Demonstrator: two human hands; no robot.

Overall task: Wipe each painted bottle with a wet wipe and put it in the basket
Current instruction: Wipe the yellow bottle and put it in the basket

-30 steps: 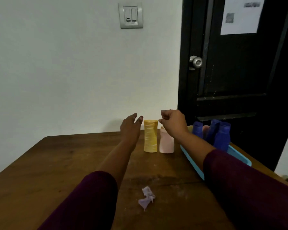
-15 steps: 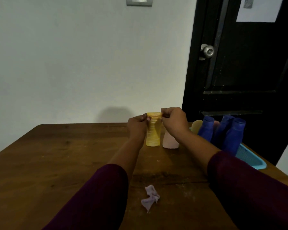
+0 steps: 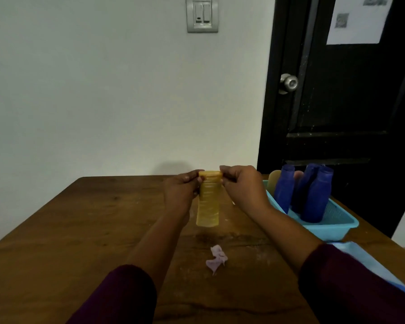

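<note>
A yellow painted bottle hangs above the wooden table, held by its top end. My left hand pinches the top's left side and my right hand pinches its right side. A crumpled pale purple wet wipe lies on the table nearer to me, between my forearms. To the right stands a light blue basket holding blue bottles and a pale yellowish one. The pink bottle is hidden behind my right hand.
A white wall rises behind the table's far edge. A black door with a metal knob stands at the right behind the basket. A light blue flat object lies by my right sleeve.
Both hands reached the yellow bottle, pinched its top and lifted it off the table toward me. The pink bottle went out of sight behind my right hand.
</note>
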